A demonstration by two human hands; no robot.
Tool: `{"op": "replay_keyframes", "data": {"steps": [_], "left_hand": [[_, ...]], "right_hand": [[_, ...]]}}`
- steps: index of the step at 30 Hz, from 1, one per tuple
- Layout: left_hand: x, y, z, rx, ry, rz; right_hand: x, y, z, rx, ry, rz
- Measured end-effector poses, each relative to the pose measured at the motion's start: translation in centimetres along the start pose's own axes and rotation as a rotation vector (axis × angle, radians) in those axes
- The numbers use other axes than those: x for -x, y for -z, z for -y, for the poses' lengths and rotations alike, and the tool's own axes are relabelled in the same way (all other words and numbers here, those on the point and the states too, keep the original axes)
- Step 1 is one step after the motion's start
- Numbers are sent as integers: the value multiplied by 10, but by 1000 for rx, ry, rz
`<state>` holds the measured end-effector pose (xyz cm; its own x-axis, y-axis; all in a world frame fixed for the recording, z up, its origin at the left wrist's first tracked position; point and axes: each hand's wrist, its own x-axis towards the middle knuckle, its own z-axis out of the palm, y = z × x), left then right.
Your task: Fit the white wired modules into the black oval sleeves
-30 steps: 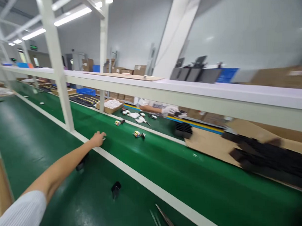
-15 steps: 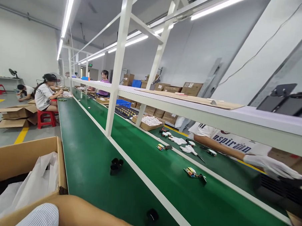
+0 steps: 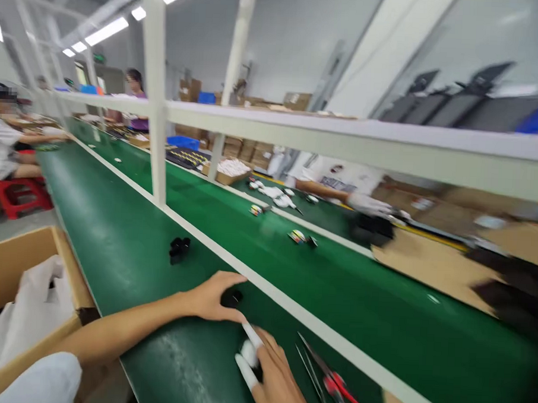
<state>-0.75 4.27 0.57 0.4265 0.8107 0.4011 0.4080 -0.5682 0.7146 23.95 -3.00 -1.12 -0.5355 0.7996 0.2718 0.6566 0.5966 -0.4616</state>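
My left hand (image 3: 211,297) reaches over the green bench with thumb and fingers spread. A small black part (image 3: 235,297) lies between them, and I see no grip on it. Close by, my right hand (image 3: 273,368) wears white finger covers. Its fingers are bent round a white rounded piece (image 3: 250,353); a dark area beneath it is blurred. To the right of that hand lie metal tweezers (image 3: 311,370) and a red-handled cutting tool (image 3: 336,385). Farther up the bench stands a cluster of black parts (image 3: 178,250).
A white rail (image 3: 265,293) divides the bench from a green belt carrying small circuit boards (image 3: 298,236). An open carton (image 3: 21,256) stands at the left. A shelf post (image 3: 154,101) rises ahead. Across the belt, a co-worker's gloved hand (image 3: 369,204) is over dark parts.
The view has swung right and down. Both my hands now show over the bench, where only my left forearm showed before. The tweezers and red-handled tool have come into view.
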Motion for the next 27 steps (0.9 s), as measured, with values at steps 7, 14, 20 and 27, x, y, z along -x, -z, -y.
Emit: {"op": "replay_keyframes", "data": {"steps": [7,14,20,27], "left_hand": [[12,2,14,78,83,152],[9,-3,8,-22,109,241],[11,0,4,-48,122,290],[15,7,4,-44,108,309]], "right_hand": [[15,10,-4,-4,-105,-11],[21,4,4,13,-97,-92],[15,22,18,-90,-5,86],[17,22,15,-18,-67,53]]}}
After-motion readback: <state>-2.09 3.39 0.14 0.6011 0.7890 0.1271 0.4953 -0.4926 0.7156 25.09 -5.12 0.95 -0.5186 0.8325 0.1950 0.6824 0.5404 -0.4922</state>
